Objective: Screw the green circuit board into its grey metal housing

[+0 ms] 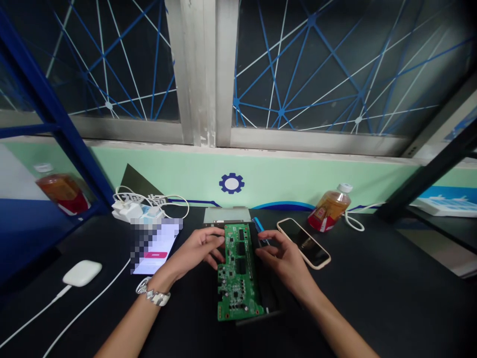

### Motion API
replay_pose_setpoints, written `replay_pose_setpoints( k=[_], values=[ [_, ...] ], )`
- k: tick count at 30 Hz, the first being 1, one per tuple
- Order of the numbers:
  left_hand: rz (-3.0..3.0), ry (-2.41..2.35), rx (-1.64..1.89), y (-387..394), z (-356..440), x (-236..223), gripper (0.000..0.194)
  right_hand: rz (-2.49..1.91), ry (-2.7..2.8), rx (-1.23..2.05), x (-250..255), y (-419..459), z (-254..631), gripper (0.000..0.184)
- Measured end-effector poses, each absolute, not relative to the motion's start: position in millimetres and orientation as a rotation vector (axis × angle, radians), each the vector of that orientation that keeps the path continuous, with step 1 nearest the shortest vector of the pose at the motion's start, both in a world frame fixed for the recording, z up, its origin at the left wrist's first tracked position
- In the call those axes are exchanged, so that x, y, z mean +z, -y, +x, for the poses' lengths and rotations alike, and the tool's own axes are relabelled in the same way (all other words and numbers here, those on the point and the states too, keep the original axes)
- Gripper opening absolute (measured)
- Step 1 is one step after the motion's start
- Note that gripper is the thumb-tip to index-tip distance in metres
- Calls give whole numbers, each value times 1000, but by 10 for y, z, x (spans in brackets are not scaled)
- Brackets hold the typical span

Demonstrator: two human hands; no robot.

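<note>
A long green circuit board [238, 278] lies on the dark table, resting over a black housing [270, 298]. My left hand [197, 251], with a metal watch on the wrist, pinches the board's left edge with curled fingers. My right hand [283, 258] rests at the board's right edge, fingers bent and touching it. A blue-handled tool [260, 227] lies just beyond my right hand. A grey metal plate [226, 215] sits behind the board.
A lit phone [156, 247] lies left of the board, a dark phone [303, 242] on the right. An orange drink bottle [330, 208] lies at the back right, a white power strip with cables [136, 210] at the back left, a white earbud case [82, 273] at the left.
</note>
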State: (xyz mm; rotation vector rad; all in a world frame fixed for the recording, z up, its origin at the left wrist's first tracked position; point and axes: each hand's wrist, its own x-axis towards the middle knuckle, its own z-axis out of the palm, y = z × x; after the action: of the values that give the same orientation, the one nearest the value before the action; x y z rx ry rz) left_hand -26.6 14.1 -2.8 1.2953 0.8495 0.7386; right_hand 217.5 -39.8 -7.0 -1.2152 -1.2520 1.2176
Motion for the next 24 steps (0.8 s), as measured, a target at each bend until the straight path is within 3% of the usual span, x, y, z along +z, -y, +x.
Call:
replay_pose_setpoints(
  k=[5,11,17,24],
  values=[
    [1300,-814,638,-128,-253,-43,38,-1193,1193,1182,-60,409,2136,40],
    [1318,-885,846,-165,-265,-58,27,-1214,1311,1147,-121,389,2094,47],
    [1209,-852,989,-110,-190,8,26,-1362,1506,1089,-176,425,2084,40],
    [1254,-935,1067,31,135,-49,54,-1114,1441,1379,-124,463,1977,45]
  ],
)
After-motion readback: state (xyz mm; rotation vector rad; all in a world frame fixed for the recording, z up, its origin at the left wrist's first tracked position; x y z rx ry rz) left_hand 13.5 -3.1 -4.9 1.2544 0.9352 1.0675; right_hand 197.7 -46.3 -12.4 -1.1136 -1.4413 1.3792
